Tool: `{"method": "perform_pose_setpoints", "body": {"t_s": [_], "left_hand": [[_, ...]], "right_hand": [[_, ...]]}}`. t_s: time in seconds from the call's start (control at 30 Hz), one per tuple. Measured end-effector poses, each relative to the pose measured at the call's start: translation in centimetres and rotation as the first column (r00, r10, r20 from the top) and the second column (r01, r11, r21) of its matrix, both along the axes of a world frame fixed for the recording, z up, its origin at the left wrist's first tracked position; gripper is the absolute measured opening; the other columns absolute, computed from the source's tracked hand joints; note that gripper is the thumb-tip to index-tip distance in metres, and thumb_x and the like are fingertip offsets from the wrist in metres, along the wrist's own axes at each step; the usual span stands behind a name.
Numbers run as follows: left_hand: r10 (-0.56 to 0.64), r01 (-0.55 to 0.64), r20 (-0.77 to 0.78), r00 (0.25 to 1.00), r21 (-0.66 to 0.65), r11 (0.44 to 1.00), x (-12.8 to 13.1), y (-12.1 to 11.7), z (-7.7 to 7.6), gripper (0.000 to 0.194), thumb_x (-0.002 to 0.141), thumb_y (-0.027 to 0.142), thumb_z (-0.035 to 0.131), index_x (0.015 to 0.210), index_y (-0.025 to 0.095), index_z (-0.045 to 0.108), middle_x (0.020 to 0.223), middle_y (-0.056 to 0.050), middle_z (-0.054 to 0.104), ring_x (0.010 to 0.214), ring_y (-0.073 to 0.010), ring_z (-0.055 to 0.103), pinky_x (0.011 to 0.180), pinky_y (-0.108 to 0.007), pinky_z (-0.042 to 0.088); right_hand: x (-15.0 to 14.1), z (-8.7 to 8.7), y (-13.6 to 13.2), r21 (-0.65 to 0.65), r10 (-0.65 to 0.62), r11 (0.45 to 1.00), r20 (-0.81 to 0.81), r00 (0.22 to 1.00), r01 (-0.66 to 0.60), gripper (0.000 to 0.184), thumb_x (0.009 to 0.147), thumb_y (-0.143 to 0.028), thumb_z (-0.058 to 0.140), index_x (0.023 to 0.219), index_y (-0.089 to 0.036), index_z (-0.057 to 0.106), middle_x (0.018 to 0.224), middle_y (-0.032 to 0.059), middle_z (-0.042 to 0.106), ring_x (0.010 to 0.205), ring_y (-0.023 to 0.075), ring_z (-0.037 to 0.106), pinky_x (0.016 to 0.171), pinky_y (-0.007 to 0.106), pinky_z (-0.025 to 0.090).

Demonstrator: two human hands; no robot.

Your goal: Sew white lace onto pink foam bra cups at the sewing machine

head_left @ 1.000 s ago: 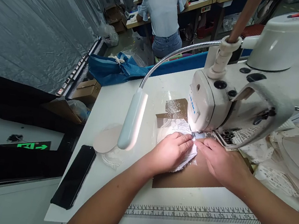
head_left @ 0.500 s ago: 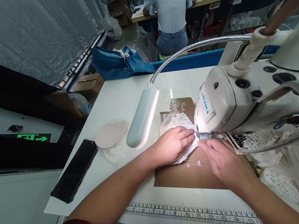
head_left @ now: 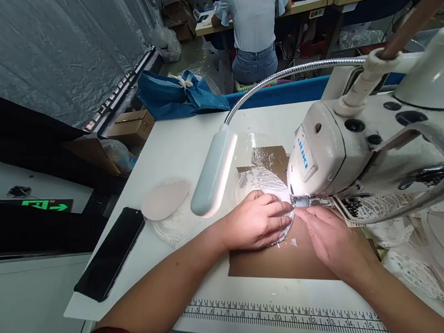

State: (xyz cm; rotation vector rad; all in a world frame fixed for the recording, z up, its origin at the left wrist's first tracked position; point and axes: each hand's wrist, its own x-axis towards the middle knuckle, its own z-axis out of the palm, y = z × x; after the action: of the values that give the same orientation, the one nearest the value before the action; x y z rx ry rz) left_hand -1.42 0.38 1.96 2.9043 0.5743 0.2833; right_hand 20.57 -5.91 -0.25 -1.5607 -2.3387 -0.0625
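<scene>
A white lace piece (head_left: 261,180) lies under the head of a sewing machine (head_left: 324,148), on a brown sheet (head_left: 266,266) fixed to the table. My left hand (head_left: 259,221) rests flat on the lace, fingers stretched out and slightly apart, covering much of it. My right hand (head_left: 331,237) lies at the lace's right edge, fingertips close by the presser foot (head_left: 303,201). Its fingers are extended and lie together, and the thumb side is partly hidden. The needle itself is too small to make out.
A lamp (head_left: 213,173) on a bendy metal neck hangs left of the machine head. A round beige piece (head_left: 165,200) on lace and a black phone (head_left: 110,253) lie left. Lace pieces (head_left: 417,271) are heaped at right. A printed ruler (head_left: 287,318) runs along the front; a person (head_left: 252,22) sits beyond.
The lace has turned and shifted under the presser foot. My left hand has moved over its right part, fingers more spread. My right hand stays near the foot. The camera view has shifted.
</scene>
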Motion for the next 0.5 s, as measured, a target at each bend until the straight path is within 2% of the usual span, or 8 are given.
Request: {"method": "perform_pose_setpoints", "body": {"t_s": [0.1, 0.33, 0.5], "left_hand": [[-0.040, 0.040, 0.019, 0.999, 0.003, 0.999, -0.09, 0.16, -0.18, 0.034, 0.100, 0.033, 0.041, 0.122, 0.018, 0.061, 0.133, -0.010, 0.060, 0.111, -0.0231, 0.053, 0.092, -0.039, 0.039], [-0.048, 0.050, 0.064, 0.997, -0.035, 0.998, -0.25, 0.43, -0.27, 0.027, 0.098, 0.033, 0.046, 0.108, 0.019, 0.066, 0.124, -0.008, 0.065, 0.109, -0.0214, 0.056, 0.093, -0.038, 0.041], [-0.028, 0.033, 0.083, 0.996, -0.059, 0.998, -0.31, 0.44, -0.35, 0.026, 0.097, 0.033, 0.047, 0.105, 0.019, 0.067, 0.123, -0.008, 0.065, 0.107, -0.0213, 0.057, 0.093, -0.038, 0.041]], "right_hand": [[0.01, 0.09, -0.05, 0.020, 0.103, 0.994, 0.025, 0.994, -0.104, 0.044, 0.082, -0.004, 0.044, 0.114, -0.019, 0.069, 0.099, 0.0037, 0.073, 0.082, 0.0172, 0.065, 0.061, 0.026, 0.046], [0.34, -0.03, -0.17, 0.060, 0.032, 0.998, -0.030, 0.999, -0.030, 0.043, 0.081, -0.004, 0.045, 0.111, -0.019, 0.071, 0.104, 0.0037, 0.073, 0.080, 0.0152, 0.064, 0.059, 0.025, 0.044], [-0.01, 0.34, 0.04, 0.047, 0.116, 0.992, -0.014, 0.993, -0.115, 0.042, 0.081, -0.003, 0.044, 0.111, -0.017, 0.070, 0.097, 0.0043, 0.071, 0.080, 0.0160, 0.063, 0.062, 0.026, 0.044]]}}
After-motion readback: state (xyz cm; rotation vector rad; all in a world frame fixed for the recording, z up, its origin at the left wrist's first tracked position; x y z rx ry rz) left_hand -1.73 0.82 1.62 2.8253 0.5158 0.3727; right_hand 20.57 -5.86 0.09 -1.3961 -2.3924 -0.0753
